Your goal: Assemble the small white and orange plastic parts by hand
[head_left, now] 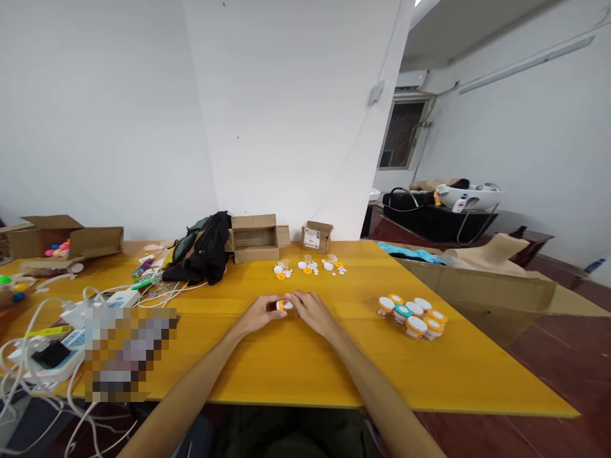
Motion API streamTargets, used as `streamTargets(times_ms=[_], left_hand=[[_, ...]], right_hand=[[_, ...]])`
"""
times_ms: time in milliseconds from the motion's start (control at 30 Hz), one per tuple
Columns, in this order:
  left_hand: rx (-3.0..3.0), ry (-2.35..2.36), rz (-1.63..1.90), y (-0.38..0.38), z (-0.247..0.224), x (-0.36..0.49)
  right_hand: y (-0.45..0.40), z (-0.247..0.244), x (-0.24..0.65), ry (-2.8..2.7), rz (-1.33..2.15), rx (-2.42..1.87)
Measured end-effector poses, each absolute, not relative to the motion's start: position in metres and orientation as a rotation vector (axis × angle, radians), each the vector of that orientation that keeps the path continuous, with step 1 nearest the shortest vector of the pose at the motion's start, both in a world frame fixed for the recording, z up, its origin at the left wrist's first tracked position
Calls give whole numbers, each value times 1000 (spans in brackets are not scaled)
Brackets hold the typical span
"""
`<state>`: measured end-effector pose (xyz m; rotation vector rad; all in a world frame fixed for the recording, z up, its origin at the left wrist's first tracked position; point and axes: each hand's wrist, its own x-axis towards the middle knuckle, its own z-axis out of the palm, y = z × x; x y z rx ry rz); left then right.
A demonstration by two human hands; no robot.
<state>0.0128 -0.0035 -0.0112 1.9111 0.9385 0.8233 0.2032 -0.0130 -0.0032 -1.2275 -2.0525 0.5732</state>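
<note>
Past the near edge of the table [286, 375], I see the left hand [260, 313] pinching a small white-and-orange piece [280, 306], with the right hand's [311, 312] fingertips closed on it too. Toward the right edge I have lidded jars [416, 327] clustered. Farther out, loose caps and parts [280, 277] lie in three groups, short of two cardboard boxes [255, 254] by the far edge.

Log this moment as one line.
left hand: holding orange-and-white item; right hand: fingers at same item; beyond hands: three clusters of loose parts; table right: capped containers
</note>
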Motion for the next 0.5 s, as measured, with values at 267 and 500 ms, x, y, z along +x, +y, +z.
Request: streamTargets(times_ms=[267,500], left_hand=[[1896,917,816,-2,-14,13],[1857,922,812,-9,-4,16]], right_hand=[[-15,-2,205,-2061,646,-1174],[-17,1,204,-2080,528,-1292]])
